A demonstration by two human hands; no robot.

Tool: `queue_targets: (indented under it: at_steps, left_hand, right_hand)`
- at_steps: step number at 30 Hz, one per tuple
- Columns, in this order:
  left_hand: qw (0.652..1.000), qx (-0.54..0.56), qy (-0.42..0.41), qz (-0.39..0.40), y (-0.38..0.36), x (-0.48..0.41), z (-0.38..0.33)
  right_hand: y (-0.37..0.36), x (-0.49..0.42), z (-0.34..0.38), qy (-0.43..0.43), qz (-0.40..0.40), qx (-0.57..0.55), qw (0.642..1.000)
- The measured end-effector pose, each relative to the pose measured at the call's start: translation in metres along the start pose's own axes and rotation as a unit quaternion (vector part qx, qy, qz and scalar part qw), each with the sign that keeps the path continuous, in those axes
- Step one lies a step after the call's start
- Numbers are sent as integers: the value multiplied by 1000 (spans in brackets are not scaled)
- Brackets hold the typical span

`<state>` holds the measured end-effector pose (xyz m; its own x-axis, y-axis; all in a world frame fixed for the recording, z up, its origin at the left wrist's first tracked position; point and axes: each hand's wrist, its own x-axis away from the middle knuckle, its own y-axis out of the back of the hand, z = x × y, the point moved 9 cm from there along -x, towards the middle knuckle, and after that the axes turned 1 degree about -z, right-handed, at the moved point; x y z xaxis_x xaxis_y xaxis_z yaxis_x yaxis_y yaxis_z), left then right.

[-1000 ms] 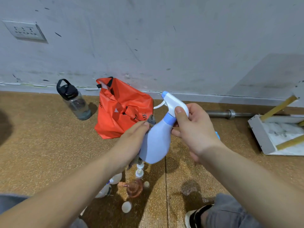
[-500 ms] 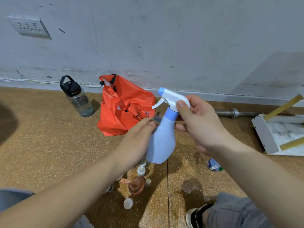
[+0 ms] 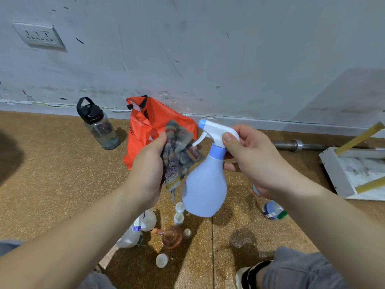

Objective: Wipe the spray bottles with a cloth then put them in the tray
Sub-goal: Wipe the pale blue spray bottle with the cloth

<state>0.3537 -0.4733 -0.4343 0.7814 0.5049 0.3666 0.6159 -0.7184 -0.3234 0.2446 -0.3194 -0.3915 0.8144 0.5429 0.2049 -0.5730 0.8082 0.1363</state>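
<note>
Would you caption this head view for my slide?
Blue spray bottle held aloft in right hand, cloth gripped in left hand.

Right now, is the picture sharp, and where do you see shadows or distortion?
Head view: even, soft light, no glare; the bottle is sharp, the cloth a little soft; the socket looks slanted by the wide lens; dark shadow on the floor at the left edge.
</note>
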Motion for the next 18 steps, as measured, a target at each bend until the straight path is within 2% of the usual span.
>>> queue_targets:
  at_steps: [2,5,7,9,11,13,14,16,18]
  left_hand:
    - [985,-127,-117,26,-19,16,-25]
    - [926,-286,-247,25,-30,31,-34]
    - [897,-341,-282,13,-24,27,-33]
    - [889,-358,-285,-3,-17,21,-34]
    - [931,-284,-225,-42,-8,14,-29]
    - [986,-143,-59,-62,2,7,-8]
    - [996,-69,31,-39,0,7,4]
    - [987,2,155,42,-13,13,17]
    - [985,-14,156,77,-18,16,18]
  right_hand:
    - [-10,4,-4,8,19,32,999]
    - [-30,12,-9,9,59,51,997]
    - [-36,13,-12,-6,75,41,996]
    - [-37,14,-15,-19,84,29,996]
    - [-37,13,-16,-22,87,28,996]
    - [-38,12,-15,-22,94,24,995]
    - [-38,11,-13,-15,102,31,994]
    - [-36,10,-6,29,119,90,988]
    - [-35,10,-1,71,132,161,975]
